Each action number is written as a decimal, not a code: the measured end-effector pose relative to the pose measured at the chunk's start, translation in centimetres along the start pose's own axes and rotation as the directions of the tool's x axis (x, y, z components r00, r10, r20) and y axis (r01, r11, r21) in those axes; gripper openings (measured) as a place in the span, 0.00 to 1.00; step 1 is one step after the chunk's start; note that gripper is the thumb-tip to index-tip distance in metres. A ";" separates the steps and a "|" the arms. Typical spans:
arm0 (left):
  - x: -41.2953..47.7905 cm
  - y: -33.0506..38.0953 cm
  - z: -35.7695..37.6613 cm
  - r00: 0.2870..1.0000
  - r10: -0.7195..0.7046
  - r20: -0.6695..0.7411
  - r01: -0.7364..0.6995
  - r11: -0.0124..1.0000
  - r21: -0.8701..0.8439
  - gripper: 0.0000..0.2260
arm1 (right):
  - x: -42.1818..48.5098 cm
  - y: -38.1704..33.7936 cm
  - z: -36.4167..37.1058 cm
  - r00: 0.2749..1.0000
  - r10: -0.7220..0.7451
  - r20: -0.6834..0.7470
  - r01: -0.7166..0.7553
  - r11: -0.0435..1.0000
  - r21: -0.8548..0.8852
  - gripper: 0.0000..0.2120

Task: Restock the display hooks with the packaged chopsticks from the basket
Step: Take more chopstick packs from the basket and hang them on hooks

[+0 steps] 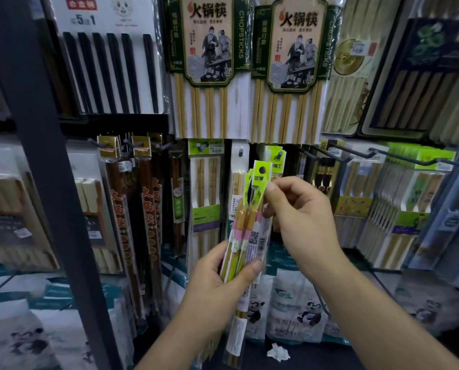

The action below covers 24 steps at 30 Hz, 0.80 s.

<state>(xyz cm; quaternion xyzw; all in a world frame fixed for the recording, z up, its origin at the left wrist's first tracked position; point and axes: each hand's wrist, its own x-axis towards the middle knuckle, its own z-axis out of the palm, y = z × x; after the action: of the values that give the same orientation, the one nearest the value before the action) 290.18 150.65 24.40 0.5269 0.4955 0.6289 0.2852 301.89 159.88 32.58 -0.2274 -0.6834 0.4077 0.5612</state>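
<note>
My left hand (217, 279) grips a bundle of slim chopstick packs (245, 236) around their middle, thumb across the front. The packs have bright green header cards with a hang hole and pink and yellow bands. My right hand (297, 217) pinches the green header (260, 177) of the front pack at the top of the bundle. Just behind and above it, a display hook (278, 155) carries a matching green-headed pack. Another hook (240, 152) sits to its left. The basket is out of sight.
Large bamboo chopstick packs (204, 65) hang above. Dark long packs (132, 209) hang at the left behind a dark metal post (49, 182). Bare black hooks (356, 156) jut out on the right. Panda-printed bags (297, 308) stand below, and a crumpled white paper (277, 352) lies on the floor.
</note>
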 end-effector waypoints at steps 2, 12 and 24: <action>-0.1 0.0 0.0 1.000 0.000 0.015 -0.001 1.000 0.007 0.04 | 0.1 0.0 0.1 1.000 0.018 -0.008 -0.018 1.000 0.014 0.10; 0.3 -1.0 -0.7 0.995 -0.017 -0.098 0.012 0.998 -0.053 0.09 | 2.3 -0.6 -1.1 0.984 0.071 -0.161 -0.064 0.997 0.051 0.13; 0.2 -1.0 -0.6 0.998 -0.065 -0.018 0.061 0.987 -0.150 0.29 | 3.2 -0.2 -0.8 0.986 0.066 -0.154 -0.064 0.998 0.020 0.13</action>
<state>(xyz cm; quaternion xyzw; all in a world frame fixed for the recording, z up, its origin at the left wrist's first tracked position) 289.39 150.94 23.59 0.4808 0.4666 0.6610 0.3379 301.87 162.47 34.59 -0.2763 -0.6272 0.4121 0.6004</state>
